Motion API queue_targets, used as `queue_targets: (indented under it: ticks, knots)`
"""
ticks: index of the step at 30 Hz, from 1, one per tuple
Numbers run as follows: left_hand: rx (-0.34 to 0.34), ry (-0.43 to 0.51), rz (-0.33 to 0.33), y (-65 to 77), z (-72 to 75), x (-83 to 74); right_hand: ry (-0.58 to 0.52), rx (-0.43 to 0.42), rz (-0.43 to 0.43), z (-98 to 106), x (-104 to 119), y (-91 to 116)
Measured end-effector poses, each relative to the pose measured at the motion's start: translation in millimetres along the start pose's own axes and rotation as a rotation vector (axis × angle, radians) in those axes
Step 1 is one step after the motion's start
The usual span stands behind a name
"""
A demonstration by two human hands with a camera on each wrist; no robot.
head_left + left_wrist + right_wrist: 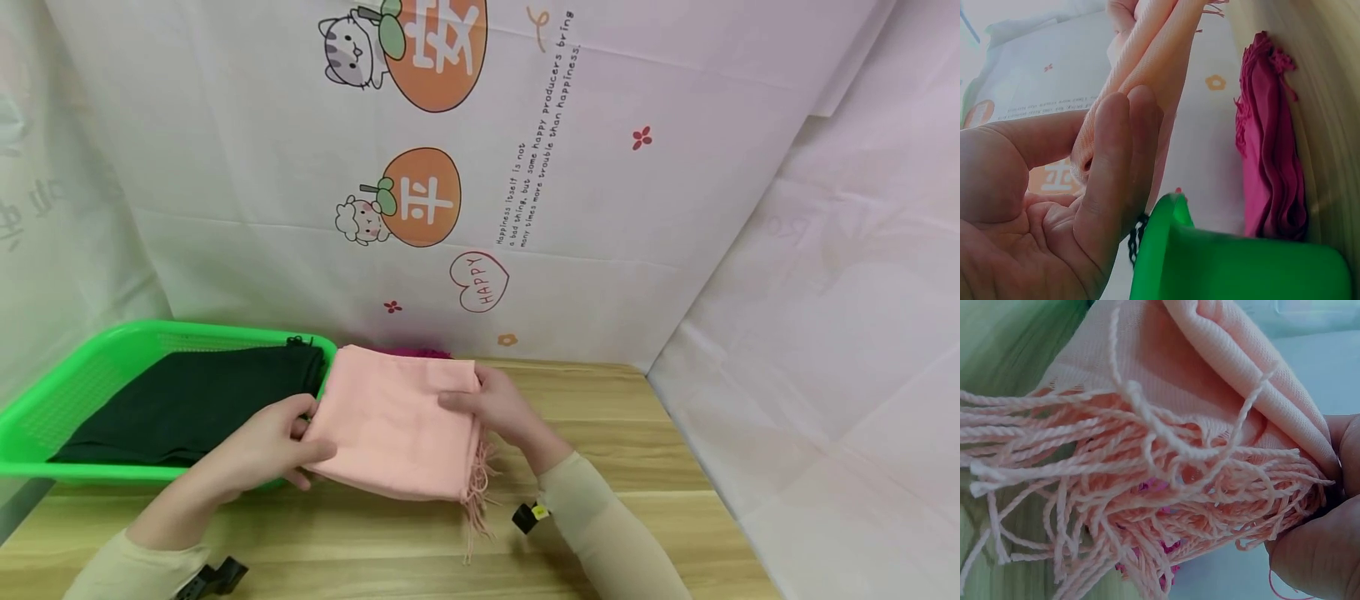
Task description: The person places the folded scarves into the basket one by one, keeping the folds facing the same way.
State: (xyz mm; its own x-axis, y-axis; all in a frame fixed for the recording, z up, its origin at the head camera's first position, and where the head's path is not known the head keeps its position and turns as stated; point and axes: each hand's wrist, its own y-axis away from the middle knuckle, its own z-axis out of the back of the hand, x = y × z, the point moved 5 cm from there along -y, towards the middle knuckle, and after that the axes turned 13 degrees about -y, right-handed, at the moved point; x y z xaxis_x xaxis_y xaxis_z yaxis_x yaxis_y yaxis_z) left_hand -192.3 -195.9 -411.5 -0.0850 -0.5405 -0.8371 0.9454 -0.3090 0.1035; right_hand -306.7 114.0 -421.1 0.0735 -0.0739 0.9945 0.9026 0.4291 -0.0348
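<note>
A folded pink scarf with a fringe of twisted tassels is held up over the table between both hands. My left hand pinches its left edge, thumb on top and fingers beneath, as the left wrist view also shows. At the far right edge, my right hand grips the scarf near the fringed side, thumb across the top. The tassels hang down on the right. Behind the scarf, a folded magenta scarf lies on the table, mostly hidden in the head view.
To the left stands a green plastic basket with a folded dark green cloth in it. Its right rim is close beside my left hand. The wooden table meets a white printed backdrop at the back and sides.
</note>
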Motion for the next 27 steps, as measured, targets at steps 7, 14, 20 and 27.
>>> queue_targets:
  ticks: [7, 14, 20, 27]
  knots:
    - [-0.014, -0.014, -0.005, 4.9, 11.2, 5.3, -0.037, 0.019, 0.015, -10, 1, -9]
    - [-0.034, -0.022, 0.007, 8.5, 21.9, 10.5, -0.055, 0.035, 0.018, -21, 7, -18]
    - [-0.035, -0.012, 0.012, 12.3, 32.4, 13.5, -0.060, 0.042, 0.025, -30, 11, -26]
    - [-0.047, -0.014, 0.025, 18.0, 47.1, 20.1, -0.053, 0.049, 0.016, -42, 18, -35]
